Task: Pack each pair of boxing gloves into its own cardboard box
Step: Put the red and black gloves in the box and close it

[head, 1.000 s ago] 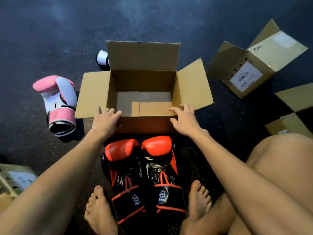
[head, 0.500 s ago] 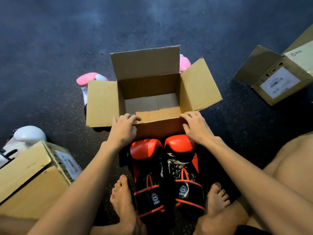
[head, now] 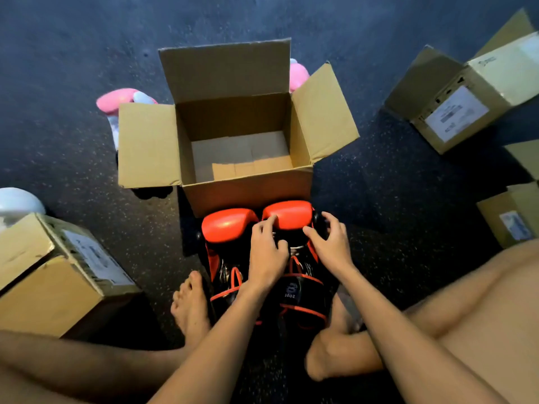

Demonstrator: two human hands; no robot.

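Head cam: left hand (head: 267,252) & right hand (head: 329,243) have left the open box (head: 248,196), now closing on right red glove (head: 287,214), grip not yet firm; packing starts.

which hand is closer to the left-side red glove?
Left. The left hand lies over the seam between the two gloves, right beside the left-side red glove. The right hand is on the far side of the right-side red glove.

One marking reads — "10OZ" on the right glove's black cuff (head: 292,293).
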